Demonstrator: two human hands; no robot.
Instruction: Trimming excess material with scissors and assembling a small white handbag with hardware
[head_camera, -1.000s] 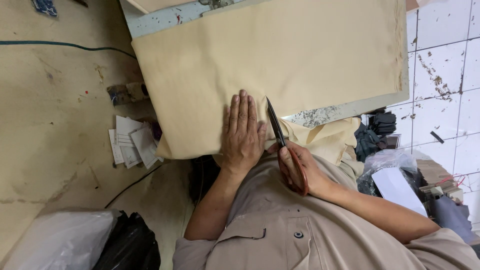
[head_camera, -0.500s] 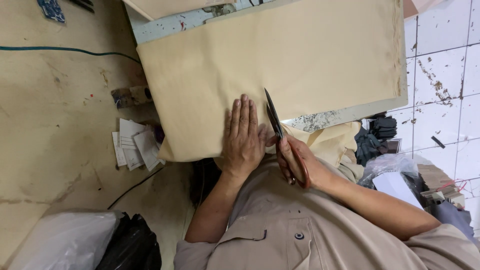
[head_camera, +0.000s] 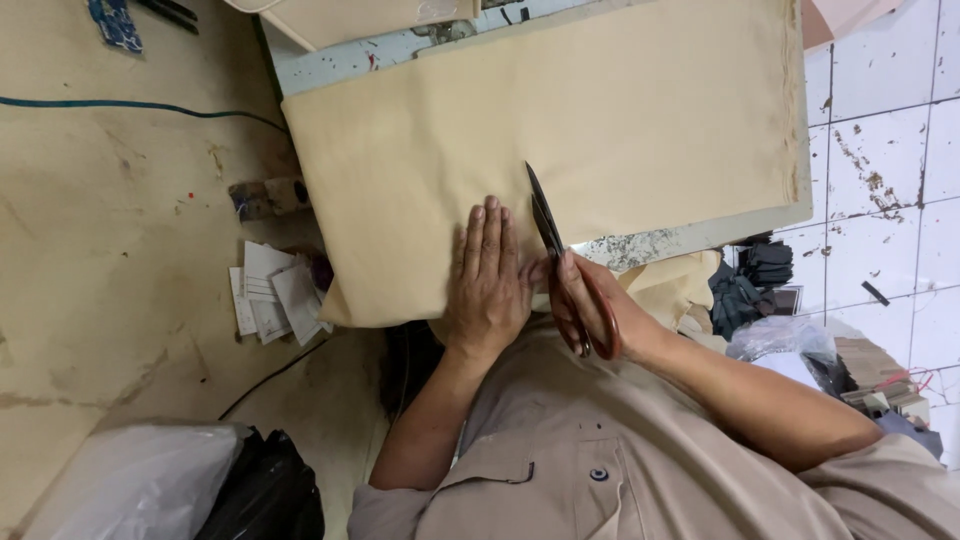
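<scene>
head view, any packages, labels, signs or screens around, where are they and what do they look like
Paper slips: small white stack on the floor, left of the tan cloth.
Blue packet: flat, top left on the floor.
White bag and black bag: plastic, bottom left.
Clear bag: crumpled, right.
No signs or screens.

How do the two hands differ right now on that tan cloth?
The left hand lies flat, palm down, fingers straight and together on the tan cloth; the right hand is curled through the handles of the scissors. The left hand holds nothing; the right grips the tool. Both sit at the cloth's near edge.
</scene>
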